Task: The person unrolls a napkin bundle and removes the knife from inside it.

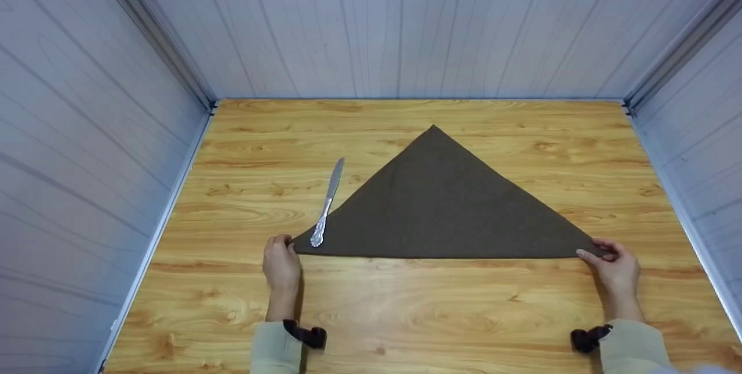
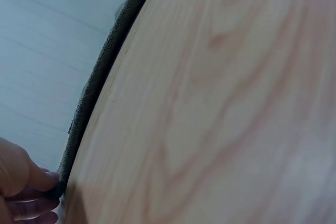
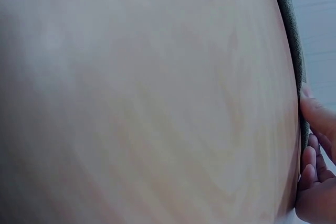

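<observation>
Cloth (image 1: pixel 443 206): dark, folded into a triangle, lying flat on the wooden table (image 1: pixel 406 316), apex pointing away from the person, long edge nearest them. Left hand (image 1: pixel 282 267) pinches the left corner of the cloth; the left wrist view shows the fingertips (image 2: pixel 44 181) closed on the cloth edge (image 2: pixel 97 77). Right hand (image 1: pixel 615 267) pinches the right corner, thumb on top; the right wrist view shows the fingers (image 3: pixel 317 124) against the cloth edge (image 3: pixel 291 30). Both corners sit at table level, so the cloth spans between the two grips. Knife (image 1: pixel 327 203): silver, lying on the table just left of the cloth, handle end resting on the left corner, close to the left hand.
</observation>
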{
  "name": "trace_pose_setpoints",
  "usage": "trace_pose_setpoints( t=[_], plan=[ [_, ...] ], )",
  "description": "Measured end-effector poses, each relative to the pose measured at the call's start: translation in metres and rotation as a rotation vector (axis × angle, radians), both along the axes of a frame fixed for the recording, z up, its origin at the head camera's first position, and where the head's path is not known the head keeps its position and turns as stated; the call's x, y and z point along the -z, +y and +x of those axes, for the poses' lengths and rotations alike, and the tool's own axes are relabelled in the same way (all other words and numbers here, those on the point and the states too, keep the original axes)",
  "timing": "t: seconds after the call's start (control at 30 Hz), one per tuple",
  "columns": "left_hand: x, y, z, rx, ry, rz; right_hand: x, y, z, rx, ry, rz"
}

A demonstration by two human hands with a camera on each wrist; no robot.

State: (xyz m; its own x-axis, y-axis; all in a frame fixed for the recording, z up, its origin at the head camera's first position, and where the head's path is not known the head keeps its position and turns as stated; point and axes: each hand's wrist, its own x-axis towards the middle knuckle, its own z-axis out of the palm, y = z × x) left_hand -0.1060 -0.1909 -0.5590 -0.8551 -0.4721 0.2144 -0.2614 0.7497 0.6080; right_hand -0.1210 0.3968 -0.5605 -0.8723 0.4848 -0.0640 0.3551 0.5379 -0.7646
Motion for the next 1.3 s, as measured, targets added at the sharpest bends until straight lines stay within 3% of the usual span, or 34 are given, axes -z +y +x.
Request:
trace_pose_setpoints(
  t=[0.27,0.5,0.83,1.03,1.2,1.3],
  plan=[
    [-0.008,0.007,-0.004,0.033,0.072,-0.094,0.0,-0.001,0.0,0.006,0.002,-0.002],
    [-0.011,0.02,-0.01,0.089,0.138,-0.101,0.0,0.0,0.0,0.006,-0.007,-0.02],
    [-0.007,0.034,-0.018,0.119,0.021,-0.062,0.001,0.0,0.0,0.003,-0.002,0.006],
    [-0.005,0.035,-0.023,0.122,-0.005,-0.019,0.001,0.0,0.0,-0.001,-0.003,0.024],
    [-0.003,0.031,-0.029,0.11,-0.012,0.058,0.001,0.0,0.0,-0.004,-0.024,0.024],
    [-0.001,0.028,-0.031,0.092,-0.003,0.157,0.0,0.0,0.0,0.0,-0.023,0.005]
  ],
)
